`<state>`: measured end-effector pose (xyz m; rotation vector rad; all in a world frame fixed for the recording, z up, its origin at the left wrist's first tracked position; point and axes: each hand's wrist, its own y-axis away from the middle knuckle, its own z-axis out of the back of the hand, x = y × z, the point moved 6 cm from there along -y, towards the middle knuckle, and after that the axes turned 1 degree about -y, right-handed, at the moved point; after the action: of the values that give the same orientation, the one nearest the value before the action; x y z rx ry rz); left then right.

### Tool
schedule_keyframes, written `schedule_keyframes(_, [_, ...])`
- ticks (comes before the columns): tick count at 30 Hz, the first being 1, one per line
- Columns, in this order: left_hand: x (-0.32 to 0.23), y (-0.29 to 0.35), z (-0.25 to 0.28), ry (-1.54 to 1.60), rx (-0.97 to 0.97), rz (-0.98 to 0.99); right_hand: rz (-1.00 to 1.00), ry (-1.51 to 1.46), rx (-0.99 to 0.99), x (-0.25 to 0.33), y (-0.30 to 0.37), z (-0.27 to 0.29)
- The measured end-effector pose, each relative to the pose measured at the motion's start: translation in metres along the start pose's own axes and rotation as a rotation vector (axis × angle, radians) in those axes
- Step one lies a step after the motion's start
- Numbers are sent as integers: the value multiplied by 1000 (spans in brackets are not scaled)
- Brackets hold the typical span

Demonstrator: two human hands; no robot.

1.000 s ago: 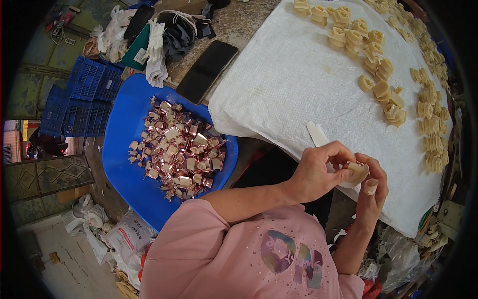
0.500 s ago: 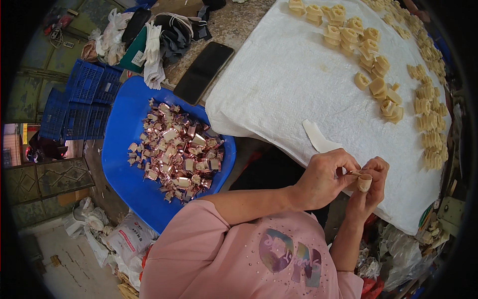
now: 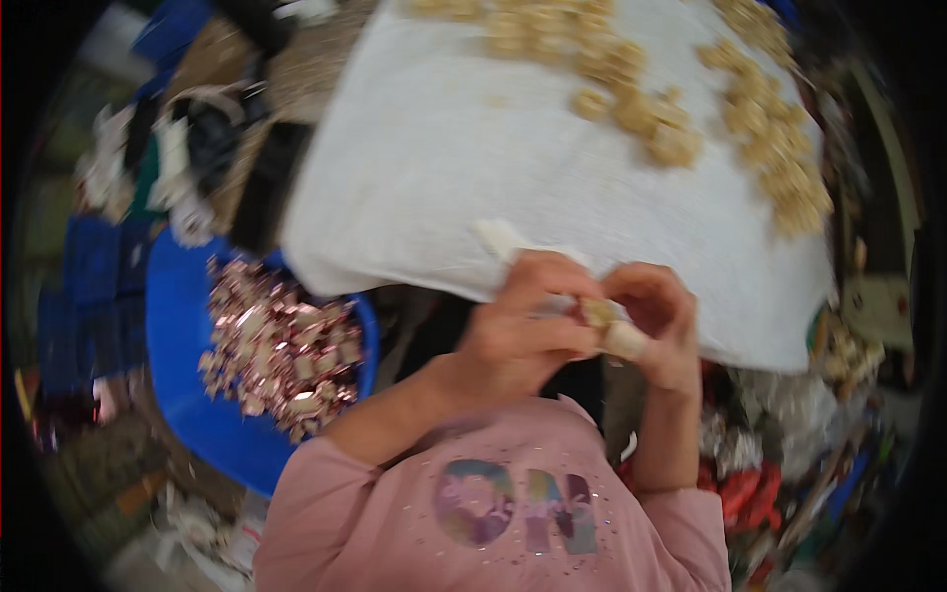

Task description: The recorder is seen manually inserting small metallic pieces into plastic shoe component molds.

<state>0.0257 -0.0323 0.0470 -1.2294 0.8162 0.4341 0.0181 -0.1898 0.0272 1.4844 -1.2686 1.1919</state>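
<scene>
Surface: a white sheet [image 3: 424,187], slightly creased, covers the worktop; the whole view is motion-blurred.
Left of the sheet: a blue basin [image 3: 176,345] holds a heap of shiny copper-pink pieces [image 3: 281,345] with pale faces; stacked blue crates [image 3: 94,326] stand farther out on the same side.
Far left corner of the sheet: a dark phone [image 3: 266,187] lies just beside its edge.
On the sheet, far side: cream ring-like pieces [image 3: 631,89] sit in a loose, clustered row; a second band of cream pieces [image 3: 774,148] runs along its right side.
On the sheet, near edge: a pale strip [image 3: 500,239] lies partly hidden behind the left hand.
Piece in hand: a small cream piece [image 3: 598,313], yellowish, apparently curved; finer shape lost to blur.
Left hand [image 3: 523,321]: fingers bent and drawn to a narrow pinch on the cream piece.
Right hand [image 3: 663,321]: fingers curled, rounded gap inside; a pale cylindrical cover [image 3: 623,341] sits on one digit, next to the piece. Cannot tell whether this hand grips it.
Piece position: between the two hands, at the left fingertips, by the near edge of the sheet.
</scene>
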Motion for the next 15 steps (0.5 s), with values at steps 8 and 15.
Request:
schedule_keyframes(8, [36, 24, -17, 522, 247, 704, 249, 495, 137, 14, 0, -15])
schedule_keyframes(15, [32, 30, -31, 534, 26, 742, 494, 656, 26, 5, 6, -22])
